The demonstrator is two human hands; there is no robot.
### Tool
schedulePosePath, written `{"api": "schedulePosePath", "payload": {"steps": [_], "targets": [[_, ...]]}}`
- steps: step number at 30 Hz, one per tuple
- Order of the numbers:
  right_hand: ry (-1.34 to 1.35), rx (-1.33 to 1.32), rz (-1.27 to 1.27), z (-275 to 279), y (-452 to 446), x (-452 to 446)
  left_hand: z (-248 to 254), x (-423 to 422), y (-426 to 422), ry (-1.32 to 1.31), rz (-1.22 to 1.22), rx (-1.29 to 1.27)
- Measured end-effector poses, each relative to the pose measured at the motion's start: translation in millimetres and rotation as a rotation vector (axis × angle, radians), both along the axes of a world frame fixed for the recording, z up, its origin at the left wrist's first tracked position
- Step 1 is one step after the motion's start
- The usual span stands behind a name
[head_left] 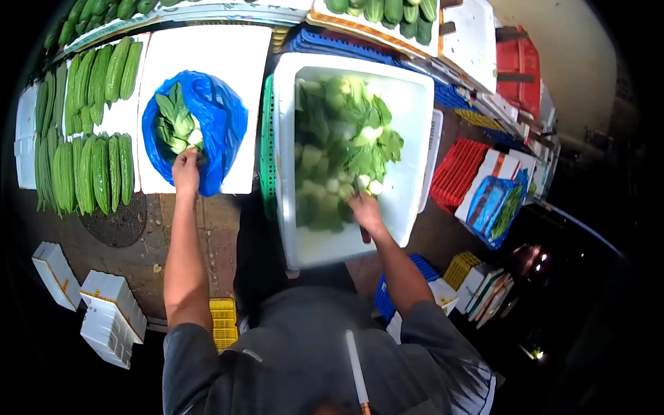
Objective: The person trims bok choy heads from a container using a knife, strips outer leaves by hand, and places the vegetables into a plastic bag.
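Note:
My left hand (185, 171) is closed at the white base of a green bok choy (181, 124), inside an open blue plastic bag (232, 128). My fingertips are partly hidden there. The bag lies on a white foam board (207, 48). In my right hand (365, 209) is a small knife (366, 236); its reddish-brown handle shows below my palm and its blade points away from me. This hand is over a white foam box (409, 173), close to the pale stem ends of leafy greens (373, 142). More bok choy (321, 131) lies in the box, looking hazy.
Ridged gourds (97, 169) lie in rows at the left. More green gourds (391, 10) fill a box at the back. Red crates (458, 173) and another blue bag (487, 200) stand at the right. Foam boxes (111, 297) sit on the floor. A cigarette (356, 366) shows close below the camera.

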State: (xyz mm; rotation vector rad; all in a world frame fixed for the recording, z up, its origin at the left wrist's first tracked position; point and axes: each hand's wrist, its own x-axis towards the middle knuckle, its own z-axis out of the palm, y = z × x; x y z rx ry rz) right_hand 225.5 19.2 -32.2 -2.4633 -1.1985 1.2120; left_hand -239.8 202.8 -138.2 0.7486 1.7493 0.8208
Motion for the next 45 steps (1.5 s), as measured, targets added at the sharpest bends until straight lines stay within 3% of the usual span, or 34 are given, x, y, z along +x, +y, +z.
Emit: {"api": "schedulePosePath", "payload": {"steps": [1,5,12,13,16,19,22,25,27,29,31,33,36,38,41,43,44,45], "targets": [[-0.022,0.017,0.040,-19,1,6,17,3,-15,0.167,-0.077,0.106],[-0.087,-0.163,0.153,-51,11,16,129,55,-68,0.129,0.017,0.199],[-0.227,-0.234,0.133,-97,-29,43,187,136,-172,-0.011,-0.139,0.059],[-0.237,-0.153,0.145,-98,-34,44,190,150,-184,-0.041,-0.163,0.042],[-0.236,0.091,0.135,-89,-40,46,172,195,-217,-0.093,-0.311,-0.002],[-0.074,-0.060,0.062,-72,-29,61,152,254,-221,-0.114,-0.501,-0.127],[0.124,0.026,-0.103,-50,-38,80,74,305,-229,0.076,-0.580,-0.077],[0.519,-0.085,-0.372,11,-47,98,-16,342,-241,0.382,-0.685,-0.094],[0.667,-0.081,-0.486,42,-62,109,-31,362,-238,0.466,-0.747,-0.249],[0.814,-0.081,-0.597,51,-90,116,-23,384,-237,0.739,-0.749,-0.269],[0.955,-0.069,-0.707,53,-115,121,-24,390,-239,0.739,-0.748,-0.337],[0.893,-0.150,-0.626,54,-131,116,-26,394,-241,0.778,-0.704,-0.327],[0.803,-0.154,-0.405,60,-143,115,-38,382,-250,0.633,-0.602,-0.097],[0.746,-0.056,-0.275,65,-143,121,-15,365,-250,0.399,-0.543,-0.048],[0.665,0.052,-0.127,81,-130,128,30,349,-240,0.055,-0.437,0.053],[0.586,0.117,-0.044,92,-120,132,84,347,-221,-0.013,-0.556,0.080],[0.731,0.191,-0.033,108,-108,135,112,350,-212,-0.134,-0.556,0.094],[0.691,0.257,0.064,129,-97,137,145,355,-202,-0.232,-0.546,0.077]]}}
